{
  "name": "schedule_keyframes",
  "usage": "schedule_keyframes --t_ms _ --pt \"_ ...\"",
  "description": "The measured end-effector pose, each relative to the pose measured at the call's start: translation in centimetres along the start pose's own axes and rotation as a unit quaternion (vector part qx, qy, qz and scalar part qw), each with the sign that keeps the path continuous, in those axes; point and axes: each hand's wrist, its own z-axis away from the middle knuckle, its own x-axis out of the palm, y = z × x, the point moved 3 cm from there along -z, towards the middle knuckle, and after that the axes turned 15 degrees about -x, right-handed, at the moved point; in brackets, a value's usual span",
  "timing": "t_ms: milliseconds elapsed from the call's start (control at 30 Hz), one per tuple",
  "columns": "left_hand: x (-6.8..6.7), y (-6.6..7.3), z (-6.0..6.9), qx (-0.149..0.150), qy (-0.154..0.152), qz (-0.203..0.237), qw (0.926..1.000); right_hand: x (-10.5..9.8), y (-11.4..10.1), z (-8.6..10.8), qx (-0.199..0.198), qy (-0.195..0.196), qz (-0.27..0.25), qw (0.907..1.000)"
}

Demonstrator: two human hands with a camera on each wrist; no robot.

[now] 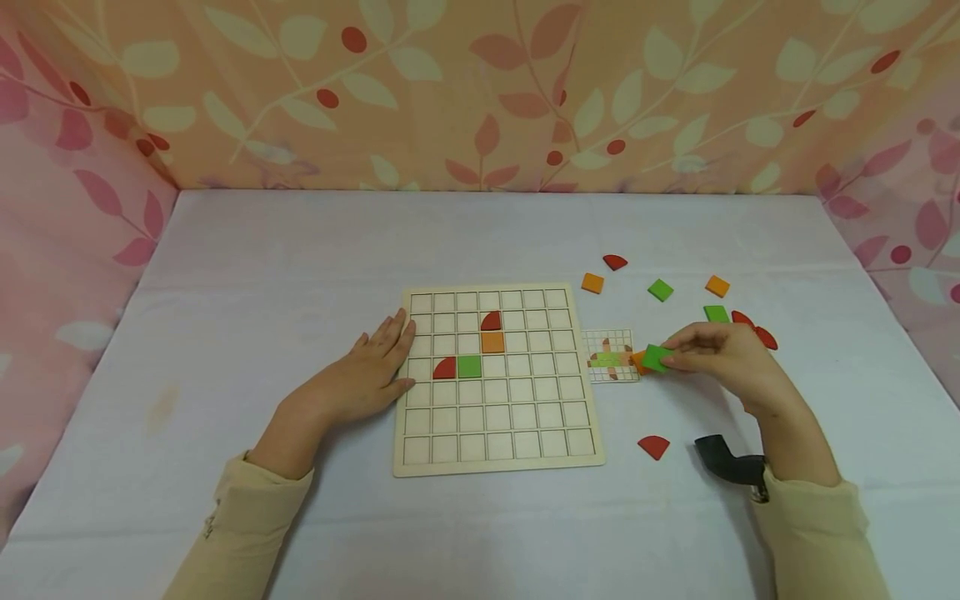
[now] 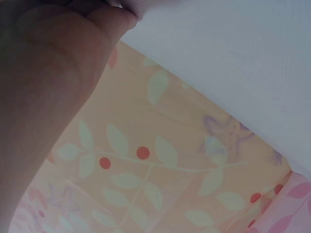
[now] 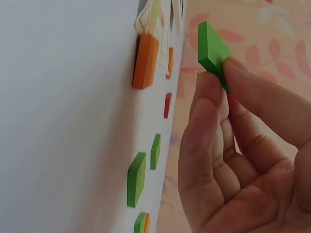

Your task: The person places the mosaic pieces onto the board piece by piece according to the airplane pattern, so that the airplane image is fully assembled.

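Note:
My right hand [image 1: 723, 360] pinches a green square tile [image 1: 657, 358] between thumb and fingertips. In the right wrist view that green tile [image 3: 211, 48] is tilted and held above the cloth. An orange tile [image 1: 637, 362] lies partly hidden behind it, by the edge of a small pattern card [image 1: 615, 337]. Straight-fingered, my left hand [image 1: 356, 379] rests at the left edge of a wooden grid board [image 1: 498, 446]. On the board sit a red quarter-circle [image 1: 491, 321], an orange square [image 1: 492, 342], another red quarter-circle [image 1: 446, 367] and a green square [image 1: 469, 367].
Loose tiles lie right of the board, among them an orange square [image 1: 592, 283], a green square [image 1: 661, 290] and a red quarter-circle [image 1: 654, 447]. A black strap-like piece [image 1: 727, 462] sticks out by the right sleeve. Patterned fabric [image 1: 480, 100] stands behind the white cloth [image 1: 300, 242].

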Motion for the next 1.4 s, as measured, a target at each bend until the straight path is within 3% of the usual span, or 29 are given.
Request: schedule_keyframes --t_ms 667,1400 --pt "0.2 -0.1 -0.2 -0.001 0.002 -0.007 1.0000 2.6 -2.7 -2.3 -0.027 -0.038 -0.001 0.9989" --pt "0.2 0.0 -0.1 -0.012 0.005 0.002 0.9999 7.1 -6.2 -5.4 -0.083 -0.094 -0.060 0.9903"
